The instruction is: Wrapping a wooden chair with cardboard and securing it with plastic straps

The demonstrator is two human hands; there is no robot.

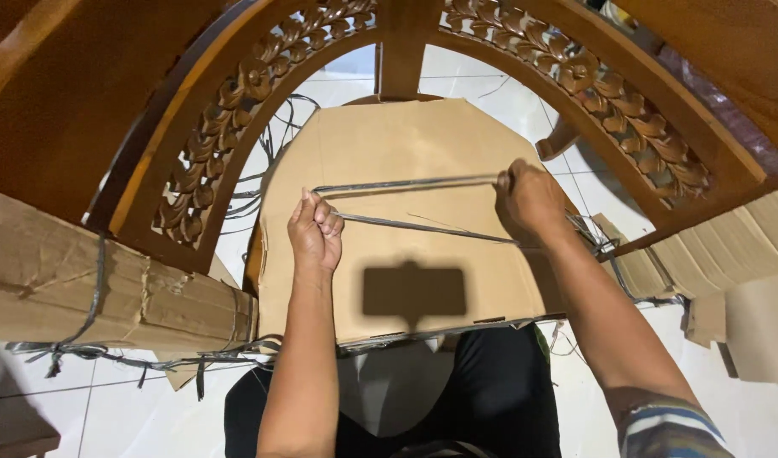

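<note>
A grey plastic strap (406, 184) runs across the cardboard sheet (389, 153) that covers the seat of a carved wooden chair (262, 76), and both hands hold it. The left hand (315, 233) sits near the left edge of the cardboard sheet, fingers curled into a fist, its grip closed on the strap where the two runs meet in a bend. From there the upper run goes straight to the right hand (529, 202), near the right edge of the sheet; the lower run slants down and right, passing under that hand's wrist. The right hand's grip is also closed on the strap, knuckles up, with the strap end coming out at its thumb side.

Both forearms reach forward from the bottom of the view over the person's dark-clothed lap; the left arm is nearly straight up the picture, the right angles in from the lower right, a striped sleeve (669, 428) at its elbow.

Left of the cardboard sheet a chair arm is wrapped in cardboard (109, 280) tied with more strap. Loose strap pieces (266, 144) lie on the white tiled floor (507, 102) behind the sheet.
</note>
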